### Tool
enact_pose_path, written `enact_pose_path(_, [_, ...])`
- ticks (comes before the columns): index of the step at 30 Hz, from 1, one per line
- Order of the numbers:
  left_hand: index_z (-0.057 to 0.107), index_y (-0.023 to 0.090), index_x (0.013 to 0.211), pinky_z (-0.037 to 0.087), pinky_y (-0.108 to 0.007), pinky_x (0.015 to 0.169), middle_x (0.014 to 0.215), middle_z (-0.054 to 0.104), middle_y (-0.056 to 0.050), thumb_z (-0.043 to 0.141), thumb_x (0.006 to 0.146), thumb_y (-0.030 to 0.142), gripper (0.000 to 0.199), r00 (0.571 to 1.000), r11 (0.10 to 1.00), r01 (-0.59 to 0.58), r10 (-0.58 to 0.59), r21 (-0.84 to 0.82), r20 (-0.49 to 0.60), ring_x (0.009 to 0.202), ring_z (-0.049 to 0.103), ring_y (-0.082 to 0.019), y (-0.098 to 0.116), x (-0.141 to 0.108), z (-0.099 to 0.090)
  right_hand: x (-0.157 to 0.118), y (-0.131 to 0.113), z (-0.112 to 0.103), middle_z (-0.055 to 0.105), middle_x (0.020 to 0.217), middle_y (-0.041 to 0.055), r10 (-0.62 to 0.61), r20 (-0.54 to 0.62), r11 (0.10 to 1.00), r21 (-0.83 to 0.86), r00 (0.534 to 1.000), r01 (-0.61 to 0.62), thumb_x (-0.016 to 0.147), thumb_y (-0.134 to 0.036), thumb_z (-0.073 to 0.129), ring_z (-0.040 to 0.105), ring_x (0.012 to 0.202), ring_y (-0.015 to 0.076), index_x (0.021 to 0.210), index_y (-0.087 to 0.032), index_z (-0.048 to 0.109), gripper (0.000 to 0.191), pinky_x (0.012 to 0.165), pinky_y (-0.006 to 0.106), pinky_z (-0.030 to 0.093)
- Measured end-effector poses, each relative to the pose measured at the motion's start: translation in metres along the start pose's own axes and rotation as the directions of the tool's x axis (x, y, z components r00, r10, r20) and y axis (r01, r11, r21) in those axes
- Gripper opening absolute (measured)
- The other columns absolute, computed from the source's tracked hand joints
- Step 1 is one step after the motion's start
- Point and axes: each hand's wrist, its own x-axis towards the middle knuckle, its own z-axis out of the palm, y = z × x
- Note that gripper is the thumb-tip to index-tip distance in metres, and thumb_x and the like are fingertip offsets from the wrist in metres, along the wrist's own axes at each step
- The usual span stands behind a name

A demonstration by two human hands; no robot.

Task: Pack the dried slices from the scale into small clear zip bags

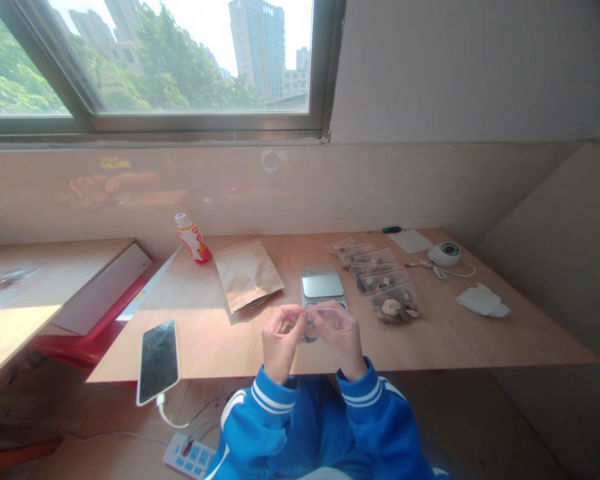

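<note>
Both my hands meet over the table's front part, just in front of a small silver scale [323, 282]. Between them is a clear plastic bag [311, 331] with small dark contents that I cannot make out. My left hand [282, 337] pinches the bag's left side, with fingers curled. On the bag's right side my right hand [339, 335] is closed too, its fingertips close to the left ones. To the right of the scale, several clear zip bags [395, 303] with brown and dark pieces lie in a row. A brown paper pouch [249, 272] lies left of the scale.
A red and white bottle [193, 239] stands at the back left. At the front left edge lies a phone [158, 363] with a cable. Toward the right are a small white fan [444, 253], a crumpled tissue [482, 301], white paper [410, 241] and a green-handled tool [392, 229].
</note>
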Motion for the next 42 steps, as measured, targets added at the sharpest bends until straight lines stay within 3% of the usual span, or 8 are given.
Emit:
enact_pose_path(7, [0.072, 0.014, 0.08, 0.052, -0.026, 0.067, 0.076, 0.072, -0.006, 0.06, 0.078, 0.049, 0.037, 0.988, 0.998, 0.064, -0.06, -0.02, 0.141, 0.075, 0.066, -0.019, -0.001, 0.01, -0.015, 0.004, 0.011, -0.018, 0.071, 0.086, 0.0083, 0.061, 0.11, 0.998, 0.006, 0.992, -0.062, 0.09, -0.052, 0.043, 0.067, 0.083, 0.0207, 0.086, -0.018, 0.071, 0.044, 0.072, 0.03, 0.054])
enact_pose_path(12, [0.074, 0.013, 0.076, 0.053, -0.031, 0.073, 0.073, 0.073, -0.009, 0.051, 0.081, 0.056, 0.049, 0.945, 0.985, 0.155, -0.126, -0.075, 0.3, 0.074, 0.068, -0.021, -0.007, 0.015, -0.02, 0.005, 0.02, -0.031, 0.07, 0.07, 0.008, 0.099, 0.081, 0.995, -0.034, 0.992, -0.096, 0.085, -0.06, 0.046, 0.066, 0.069, 0.0204, 0.064, -0.016, 0.069, 0.053, 0.069, 0.032, 0.053])
enact_pose_path(17, [0.075, 0.016, 0.08, 0.051, -0.034, 0.083, 0.076, 0.074, -0.011, 0.035, 0.083, 0.066, 0.064, 0.93, 0.956, 0.287, -0.261, -0.067, 0.258, 0.077, 0.069, -0.022, -0.013, 0.01, -0.012, 0.005, 0.024, -0.047, 0.068, 0.06, 0.0068, 0.216, 0.109, 0.976, -0.026, 0.97, -0.215, 0.081, -0.061, 0.052, 0.063, 0.058, 0.0211, 0.067, -0.017, 0.07, 0.05, 0.055, 0.032, 0.052])
enact_pose_path(21, [0.073, 0.015, 0.094, 0.051, -0.035, 0.078, 0.089, 0.074, -0.013, 0.027, 0.083, 0.068, 0.071, 0.905, 0.951, 0.309, -0.29, -0.01, 0.312, 0.082, 0.068, -0.022, -0.023, 0.013, -0.017, 0.017, 0.03, -0.091, 0.066, 0.06, 0.0059, 0.158, -0.152, 0.983, -0.07, 0.976, -0.17, 0.075, -0.058, 0.062, 0.063, 0.059, 0.0216, 0.081, -0.017, 0.071, 0.042, 0.056, 0.033, 0.053])
enact_pose_path(26, [0.071, 0.014, 0.093, 0.05, -0.036, 0.074, 0.095, 0.073, -0.014, 0.033, 0.082, 0.066, 0.065, 0.904, 0.942, 0.31, -0.335, 0.13, 0.265, 0.081, 0.068, -0.023, -0.04, 0.019, -0.035, 0.045, 0.047, -0.177, 0.067, 0.068, 0.0079, 0.17, -0.369, 0.904, -0.31, 0.914, -0.293, 0.067, -0.064, 0.064, 0.063, 0.06, 0.0237, 0.113, -0.013, 0.059, 0.069, 0.054, 0.034, 0.049])
enact_pose_path(29, [0.071, 0.013, 0.093, 0.049, -0.037, 0.076, 0.097, 0.072, -0.015, 0.036, 0.08, 0.067, 0.065, 0.908, 0.935, 0.315, -0.347, 0.164, 0.233, 0.081, 0.067, -0.023, -0.048, 0.019, -0.04, 0.053, 0.063, -0.209, 0.067, 0.095, 0.0213, -0.136, -0.5, 0.694, -0.664, 0.855, -0.277, 0.065, -0.069, 0.061, 0.062, 0.086, 0.0348, 0.117, -0.007, 0.054, 0.081, 0.075, 0.049, 0.048])
enact_pose_path(33, [0.072, 0.012, 0.087, 0.049, -0.036, 0.073, 0.092, 0.072, -0.015, 0.042, 0.075, 0.07, 0.066, 0.925, 0.928, 0.319, -0.349, 0.191, 0.15, 0.079, 0.065, -0.022, -0.065, 0.021, -0.042, 0.04, 0.086, -0.209, 0.055, 0.119, 0.0273, -0.524, -0.394, 0.495, -0.863, 0.756, -0.106, 0.085, -0.054, 0.043, 0.05, 0.115, 0.0365, 0.122, -0.004, 0.05, 0.063, 0.095, 0.053, 0.038])
enact_pose_path(42, [0.07, 0.009, 0.077, 0.041, -0.024, 0.047, 0.061, 0.062, -0.006, 0.048, 0.07, 0.073, 0.067, 0.954, 0.948, 0.298, -0.293, 0.11, -0.056, 0.05, 0.049, -0.012, -0.126, 0.022, -0.058, 0.028, 0.161, -0.188, 0.056, 0.125, 0.0189, -0.404, -0.273, 0.471, -0.88, 0.873, -0.057, 0.091, -0.036, 0.031, 0.05, 0.118, 0.0298, 0.111, -0.013, 0.06, 0.043, 0.096, 0.05, 0.041])
